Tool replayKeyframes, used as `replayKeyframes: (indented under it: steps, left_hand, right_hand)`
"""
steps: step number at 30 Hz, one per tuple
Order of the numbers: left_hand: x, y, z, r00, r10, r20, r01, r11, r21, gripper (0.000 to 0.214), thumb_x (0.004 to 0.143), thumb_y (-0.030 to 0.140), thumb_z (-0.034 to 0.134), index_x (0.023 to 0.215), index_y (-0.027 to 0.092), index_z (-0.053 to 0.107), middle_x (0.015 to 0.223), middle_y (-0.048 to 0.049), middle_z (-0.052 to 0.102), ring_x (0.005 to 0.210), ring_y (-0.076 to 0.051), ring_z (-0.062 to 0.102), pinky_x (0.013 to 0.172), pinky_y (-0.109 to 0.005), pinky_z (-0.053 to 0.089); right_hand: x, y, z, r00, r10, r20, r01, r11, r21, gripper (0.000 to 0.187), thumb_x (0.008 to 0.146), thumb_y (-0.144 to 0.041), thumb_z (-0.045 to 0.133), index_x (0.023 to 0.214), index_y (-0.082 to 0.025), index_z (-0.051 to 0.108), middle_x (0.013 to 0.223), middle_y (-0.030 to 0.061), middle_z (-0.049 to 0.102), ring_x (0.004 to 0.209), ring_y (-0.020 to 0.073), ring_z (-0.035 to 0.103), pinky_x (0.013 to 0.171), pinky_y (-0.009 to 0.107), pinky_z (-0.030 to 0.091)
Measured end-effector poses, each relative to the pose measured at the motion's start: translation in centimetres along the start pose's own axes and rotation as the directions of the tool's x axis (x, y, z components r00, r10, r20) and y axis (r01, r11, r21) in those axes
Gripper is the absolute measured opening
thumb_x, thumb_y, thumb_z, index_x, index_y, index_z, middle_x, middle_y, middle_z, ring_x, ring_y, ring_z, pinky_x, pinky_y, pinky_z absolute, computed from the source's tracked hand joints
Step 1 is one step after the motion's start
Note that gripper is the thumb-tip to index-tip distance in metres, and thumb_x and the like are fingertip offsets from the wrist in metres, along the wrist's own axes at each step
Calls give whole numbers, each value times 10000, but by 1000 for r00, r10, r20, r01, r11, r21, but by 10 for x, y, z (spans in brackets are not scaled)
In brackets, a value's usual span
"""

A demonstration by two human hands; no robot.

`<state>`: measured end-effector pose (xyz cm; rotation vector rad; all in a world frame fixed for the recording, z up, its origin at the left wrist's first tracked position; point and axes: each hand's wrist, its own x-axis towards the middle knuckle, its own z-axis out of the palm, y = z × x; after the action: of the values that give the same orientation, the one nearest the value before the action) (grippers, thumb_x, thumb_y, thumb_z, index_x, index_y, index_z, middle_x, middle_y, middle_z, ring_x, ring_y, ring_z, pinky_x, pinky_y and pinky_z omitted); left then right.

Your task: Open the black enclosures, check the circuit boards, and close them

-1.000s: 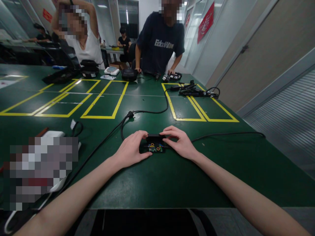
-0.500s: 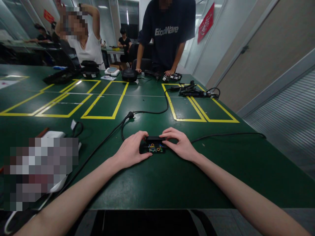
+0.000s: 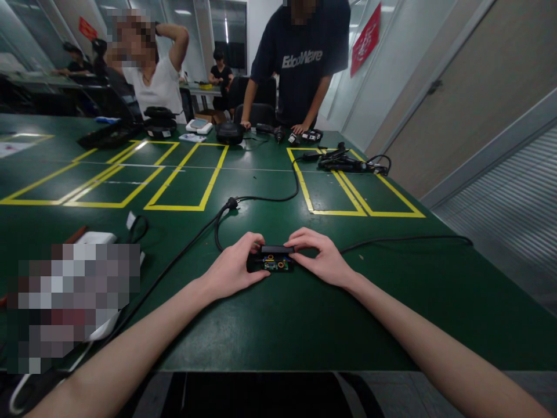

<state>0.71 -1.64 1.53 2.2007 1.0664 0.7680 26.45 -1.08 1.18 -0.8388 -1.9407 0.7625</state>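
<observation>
An opened black power adapter (image 3: 278, 269) lies on the green table, its circuit board with copper-coloured coils and blue parts showing. Along its far side a long black plastic cover (image 3: 277, 249) is held tilted above the board. My left hand (image 3: 235, 262) curls around the left end, fingertips at the cover and thumb at the near edge of the adapter. Pinched between the thumb and fingers of my right hand (image 3: 319, 255) is the cover's right end. Black cords run out from both sides, partly hidden by my hands.
A black plug (image 3: 231, 203) on its cord lies beyond my left hand. To the left is a white object (image 3: 98, 238), mostly blurred out. Bundled cables (image 3: 348, 161), a drill (image 3: 276, 132) and black cases are at the far side, where a person in a dark shirt (image 3: 300, 64) leans.
The black cover has tipped slightly, so more of its flat face shows, and both hands have shifted a little with it. Across the table, the person in white has lowered their arms somewhat.
</observation>
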Motion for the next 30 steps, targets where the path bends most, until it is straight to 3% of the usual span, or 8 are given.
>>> replayKeyframes:
  steps: [5,11,19,22,26,30]
  left_hand:
    - [1,0,0,1000,28,-8,-28,999,-22,463,780,238,798,1140,247,506,1127,-39,668,1078,-260,715,959,-433,599]
    - [0,0,0,998,66,-6,-66,998,13,459,786,206,797,1140,241,507,1126,-33,654,1051,-241,705,934,-406,599]
    - [-1,-2,0,995,91,28,-92,993,73,403,830,225,776,1158,237,541,1149,-46,666,1019,-229,699,899,-386,589]
    - [0,-2,-1,989,133,60,-139,986,97,297,859,224,751,1105,231,587,1150,-59,695,1053,-240,691,919,-390,573]
    - [1,-2,0,985,160,70,-167,978,122,188,871,234,732,1011,224,608,1136,-71,720,1049,-250,682,923,-400,563]
    - [1,-1,2,987,145,74,-155,974,167,215,867,217,721,1042,225,596,1097,-69,721,1006,-256,680,882,-399,559]
  right_hand:
    - [-1,0,-2,999,-31,36,32,999,-22,110,909,-234,705,987,-214,779,1024,68,706,910,178,704,801,340,640]
    - [-1,2,-5,991,-104,88,111,991,-70,85,894,-216,736,973,-206,767,1001,69,716,916,190,704,843,354,589]
    - [-3,0,-5,986,-104,127,117,988,-99,84,895,-224,736,974,-219,763,999,71,713,911,195,701,866,368,577]
    - [-3,1,-5,980,-118,161,139,983,-124,168,874,-196,740,1039,-224,754,1081,83,698,995,210,695,918,388,570]
    - [-4,5,-3,959,-103,265,159,967,-199,427,814,-189,779,1231,-237,708,1183,104,700,1084,247,677,941,414,567]
    - [-3,5,-3,955,-87,285,168,947,-274,418,835,-207,773,1247,-238,706,1109,91,742,997,246,686,881,408,569]
